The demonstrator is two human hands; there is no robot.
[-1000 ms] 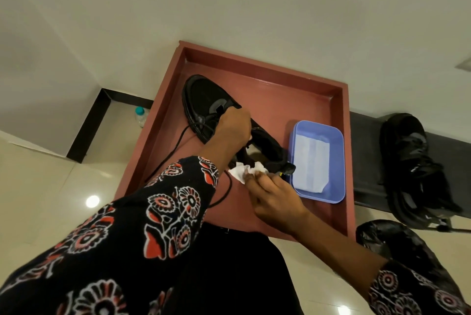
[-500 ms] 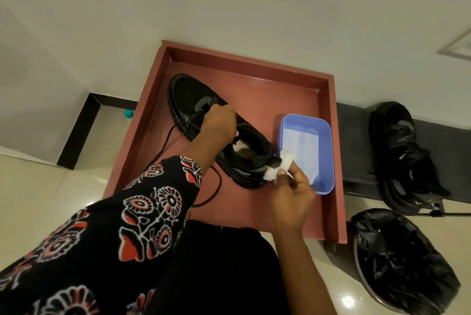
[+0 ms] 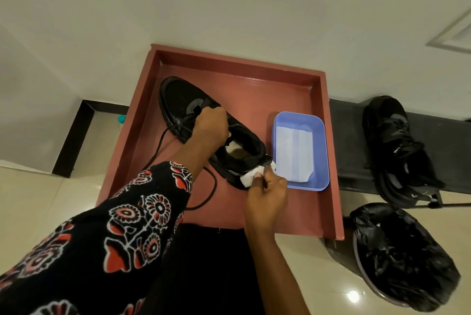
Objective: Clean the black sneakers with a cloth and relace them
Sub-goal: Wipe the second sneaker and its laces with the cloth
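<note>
A black sneaker (image 3: 178, 96) lies on the red-brown tray table (image 3: 254, 90), toe to the far left, heel toward the near right. My left hand (image 3: 210, 127) grips its tongue and lace area from above. My right hand (image 3: 266, 193) pinches a small white cloth (image 3: 251, 177) and presses it against the sneaker's heel. A loose black lace (image 3: 207, 193) trails from the shoe across the table toward me. The second black sneaker (image 3: 395, 141) stands on a dark ledge to the right.
A blue plastic tub (image 3: 319, 151) with a folded white cloth inside sits just right of the heel. A bin lined with a black bag (image 3: 402, 256) stands on the floor at the lower right. A small bottle (image 3: 121, 118) is on the floor left of the table.
My right hand with the cloth has moved from the near side of the shoe round to its heel. My left hand keeps its grip on the sneaker.
</note>
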